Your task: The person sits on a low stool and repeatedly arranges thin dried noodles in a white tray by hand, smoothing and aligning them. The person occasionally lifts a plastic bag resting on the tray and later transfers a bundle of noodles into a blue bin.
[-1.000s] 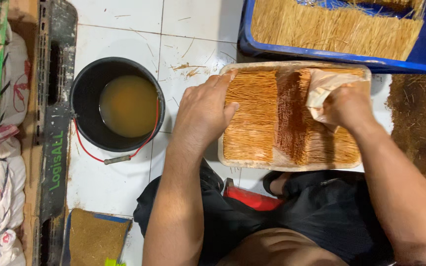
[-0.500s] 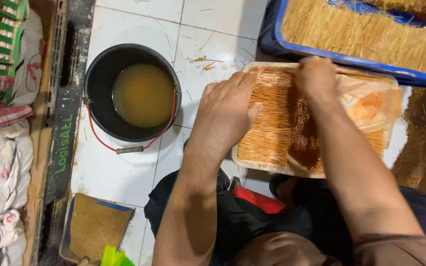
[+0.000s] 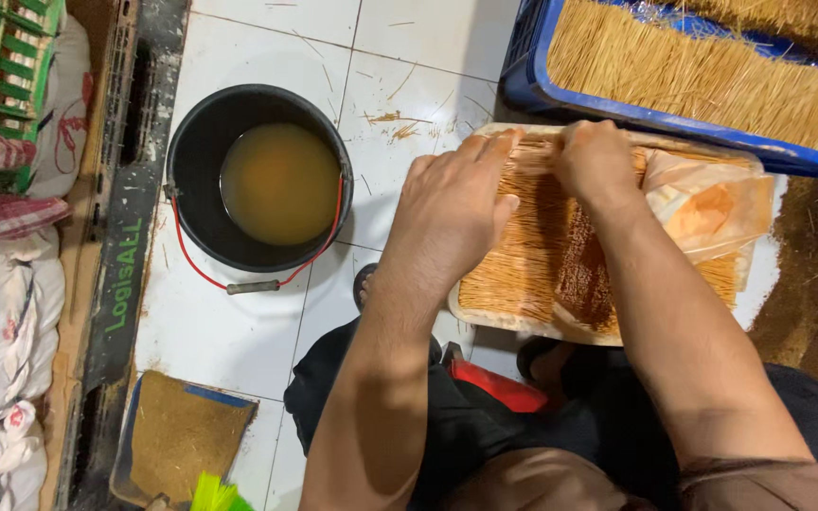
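Head view: left hand (image 3: 452, 213) lies flat, fingers spread, on thin orange sticks (image 3: 513, 270) filling pale tray (image 3: 485, 317) on white tiled floor, right hand (image 3: 596, 161) curled at tray's far edge, hold unclear, beside plastic bag (image 3: 707, 203); black bucket (image 3: 191, 151) left.

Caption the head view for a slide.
Both hands, left and right, press thin sticks on a tray.

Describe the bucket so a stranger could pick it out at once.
Start from the white tiled floor in front of the seated person. Left of the pale tray of thin sticks under the left hand and right hand stands the bucket. It alone is round and black, with a red wire handle, holding murky yellow-brown liquid.
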